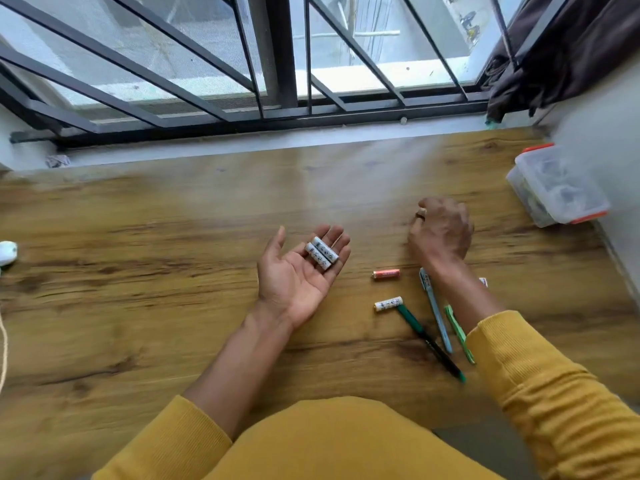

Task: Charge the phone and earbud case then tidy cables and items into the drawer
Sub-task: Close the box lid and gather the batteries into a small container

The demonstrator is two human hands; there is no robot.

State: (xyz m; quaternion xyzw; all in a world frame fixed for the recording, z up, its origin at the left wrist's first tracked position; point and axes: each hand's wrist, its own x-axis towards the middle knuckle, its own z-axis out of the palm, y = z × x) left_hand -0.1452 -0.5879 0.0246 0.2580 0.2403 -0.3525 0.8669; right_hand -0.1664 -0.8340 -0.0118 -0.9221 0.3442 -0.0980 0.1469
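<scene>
Tidying step: left hand [298,271] lies flat, palm up, carrying 2 white batteries [321,253]; right hand [440,230] hovers curled, apparently empty. Next: collect the orange battery [386,274] off the worktop [173,254].

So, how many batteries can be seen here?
4: two white batteries lie on the open left hand; an orange one and a white one lie on the table. The right forearm may hide more.

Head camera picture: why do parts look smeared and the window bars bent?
Head view: the tabletop and right hand are motion-blurred; the two white batteries on the open left hand stay fairly sharp; the wide-angle lens bows the window bars; soft daylight, faint shadows.
</scene>
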